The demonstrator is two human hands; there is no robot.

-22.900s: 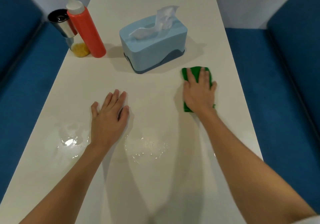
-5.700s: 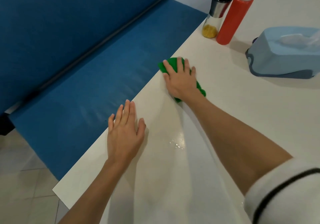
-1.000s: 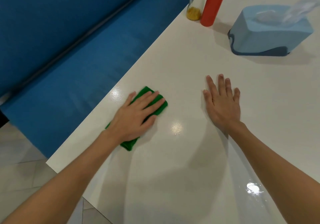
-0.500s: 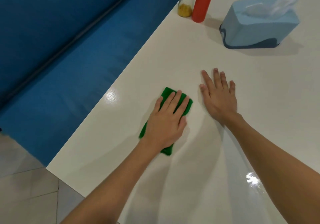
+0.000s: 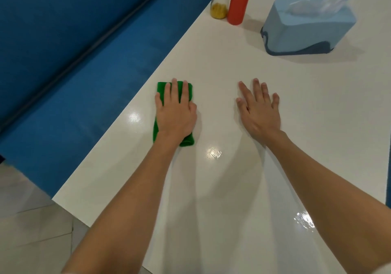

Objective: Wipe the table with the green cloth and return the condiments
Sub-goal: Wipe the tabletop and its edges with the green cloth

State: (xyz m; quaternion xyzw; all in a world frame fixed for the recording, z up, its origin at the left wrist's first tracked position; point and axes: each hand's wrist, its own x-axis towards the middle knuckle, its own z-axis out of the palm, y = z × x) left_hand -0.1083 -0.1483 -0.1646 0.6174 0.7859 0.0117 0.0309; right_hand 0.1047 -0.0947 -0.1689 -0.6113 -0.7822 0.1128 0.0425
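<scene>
My left grip (image 5: 175, 114) lies flat on the green cloth (image 5: 162, 87), fingers straight and released, pressing it down onto the white counter (image 5: 232, 189) near the counter's left edge. The cloth is folded into a long strip that shows beyond my fingertips and by my wrist. At 3 o'clock from it, apart from the cloth, my right grip (image 5: 260, 112) rests palm-down on the bare counter, fingers spread, released and holding nothing. Far up at 12 o'clock stand the condiments: the red squeeze bottle (image 5: 240, 0) and, just beside it at its 9 o'clock, the steel shaker (image 5: 220, 4) with yellow contents; both tops are cut off by the frame. At 2 o'clock sits the light blue tissue box (image 5: 306, 32). A blue bench (image 5: 84, 83) runs along the counter from 9 to 11 o'clock, with tiled floor (image 5: 31, 231) at 7 o'clock. Wet glints show on the counter near both my forearms.
</scene>
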